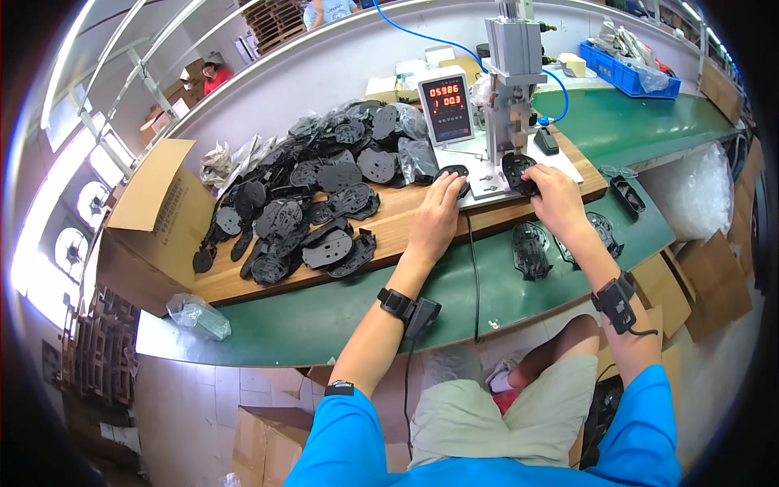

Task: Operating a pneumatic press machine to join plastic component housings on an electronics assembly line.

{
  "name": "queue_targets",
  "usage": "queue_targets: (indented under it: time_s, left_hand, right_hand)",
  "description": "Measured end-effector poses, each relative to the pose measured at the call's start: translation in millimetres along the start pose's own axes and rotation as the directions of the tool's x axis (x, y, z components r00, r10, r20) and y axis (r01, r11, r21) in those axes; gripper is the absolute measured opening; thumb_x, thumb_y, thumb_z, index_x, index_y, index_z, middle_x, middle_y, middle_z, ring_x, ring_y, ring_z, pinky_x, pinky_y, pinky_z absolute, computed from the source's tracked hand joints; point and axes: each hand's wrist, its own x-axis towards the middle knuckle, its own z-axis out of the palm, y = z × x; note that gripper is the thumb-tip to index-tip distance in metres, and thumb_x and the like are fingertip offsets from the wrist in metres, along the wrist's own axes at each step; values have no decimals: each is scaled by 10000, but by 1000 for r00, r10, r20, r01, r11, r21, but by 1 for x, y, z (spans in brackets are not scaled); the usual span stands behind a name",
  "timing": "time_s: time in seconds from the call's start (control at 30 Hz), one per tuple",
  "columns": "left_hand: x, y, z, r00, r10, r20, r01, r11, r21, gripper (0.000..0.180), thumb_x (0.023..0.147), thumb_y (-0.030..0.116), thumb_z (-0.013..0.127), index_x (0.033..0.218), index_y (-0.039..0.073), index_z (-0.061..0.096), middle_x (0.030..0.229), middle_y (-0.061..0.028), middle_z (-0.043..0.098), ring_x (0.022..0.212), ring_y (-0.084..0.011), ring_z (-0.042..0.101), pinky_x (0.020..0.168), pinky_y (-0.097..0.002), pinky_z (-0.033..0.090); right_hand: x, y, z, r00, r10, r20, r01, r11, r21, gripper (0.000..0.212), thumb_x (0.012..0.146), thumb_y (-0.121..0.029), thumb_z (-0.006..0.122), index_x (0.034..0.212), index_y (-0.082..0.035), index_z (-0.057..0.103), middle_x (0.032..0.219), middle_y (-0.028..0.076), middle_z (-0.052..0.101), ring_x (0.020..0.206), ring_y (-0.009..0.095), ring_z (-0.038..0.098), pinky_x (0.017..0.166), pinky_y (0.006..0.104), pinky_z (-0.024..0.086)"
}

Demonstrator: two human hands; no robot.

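Note:
My right hand (557, 200) pinches the edge of a black plastic shell (517, 174), which sits under the head of a metal bench press (511, 89). My left hand (436, 217) lies with outstretched fingers on a small black rounded piece (454, 172) at the left of the press's white base plate (560, 169). Whether that piece is a button or a loose part I cannot tell, as the fingers partly cover it. A black push-button box (546, 142) stands on the plate right of the press. A counter with a red digital display (447, 109) is behind my left hand.
A heap of black plastic parts (324, 174) covers the wooden board on the left, beside an open cardboard box (154, 227). More black shells (531, 250) lie on the green table (389, 312) in front. A blue crate (625, 73) stands back right. A black cable (474, 276) hangs over the table's front.

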Motion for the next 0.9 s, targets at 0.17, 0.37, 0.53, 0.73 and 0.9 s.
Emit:
queue_targets:
  time_s: [0.17,0.37,0.53,0.73,0.9]
  left_hand:
    - [3,2,3,1000,17,-24,-16,1000,15,520,911,-92,640,1409,58,614,1462,-163,640,1401,-391,585,1123,-482,537]
    - [10,36,-1,980,198,-3,-198,980,16,510,878,-68,663,1368,71,666,1487,-165,635,1423,-397,576,1151,-510,522]
    - [21,90,31,915,375,151,-387,920,59,476,923,89,642,1398,123,649,1541,-158,597,1471,-372,537,1209,-577,444]
    - [51,89,49,953,197,229,-233,962,145,498,898,-10,605,1383,101,636,1475,-176,628,1424,-400,554,1222,-584,404]
    - [67,80,74,959,164,232,-221,944,245,435,944,-2,569,1362,88,648,1432,-167,663,1384,-372,593,1200,-561,425]
  right_hand:
    - [3,8,-7,1000,13,5,-13,992,129,311,798,34,720,1100,-33,681,1108,142,714,1082,374,682,943,467,553]
    - [-44,-13,-44,981,108,-163,-66,968,243,364,857,30,672,1221,24,673,1171,210,698,1149,406,658,1006,484,533]
    - [-128,-26,-19,994,23,-111,-4,986,164,533,811,-33,671,1336,50,628,1299,245,649,1242,452,606,1104,516,502]
    - [-133,-28,-7,997,-36,-64,48,981,187,528,876,-208,665,1351,20,636,1319,199,657,1276,382,577,1129,517,430]
    - [-137,-25,-7,993,-27,-112,46,983,176,482,877,-226,673,1300,6,673,1299,164,653,1262,347,572,1112,495,426]
